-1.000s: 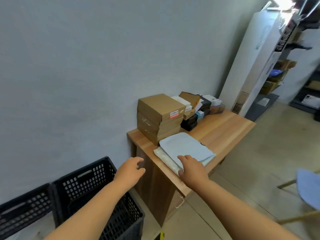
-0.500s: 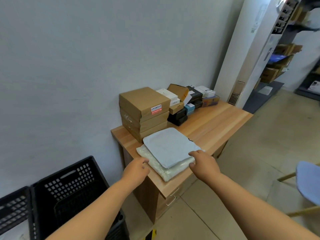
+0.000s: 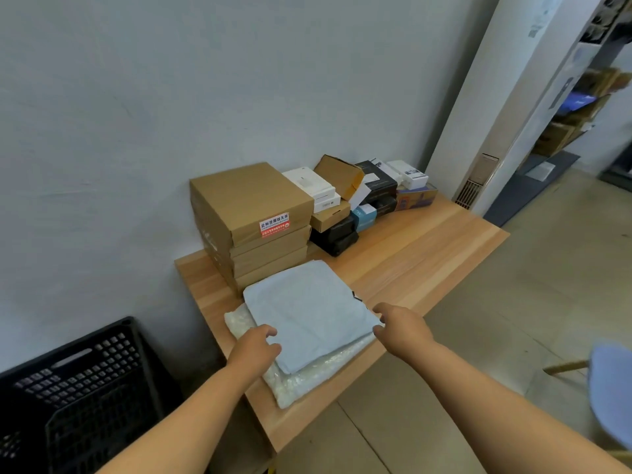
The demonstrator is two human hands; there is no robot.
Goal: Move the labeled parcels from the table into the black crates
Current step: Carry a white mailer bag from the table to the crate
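Observation:
A pale blue mailer parcel (image 3: 307,309) lies flat on a clear bubble-wrap parcel (image 3: 309,379) at the near corner of the wooden table (image 3: 417,254). My left hand (image 3: 254,350) lies on the blue parcel's near-left edge, fingers curled; a grip cannot be made out. My right hand (image 3: 400,325) pinches the parcel's right corner between thumb and fingers. Behind the parcels is a stack of brown cardboard boxes (image 3: 249,200), the top one with a red label (image 3: 274,225). A black crate (image 3: 85,388) stands on the floor left of the table.
Several small boxes (image 3: 359,196) are piled along the wall behind the brown stack. A tall white unit (image 3: 513,97) stands past the table's far end. A blue chair (image 3: 612,388) is at the right edge. Shelves with boxes are far right.
The view has swung right and closer to the table. Both hands have moved in onto the blue parcel's edges, the left from beside the bubble-wrap parcel, the right onto the right corner.

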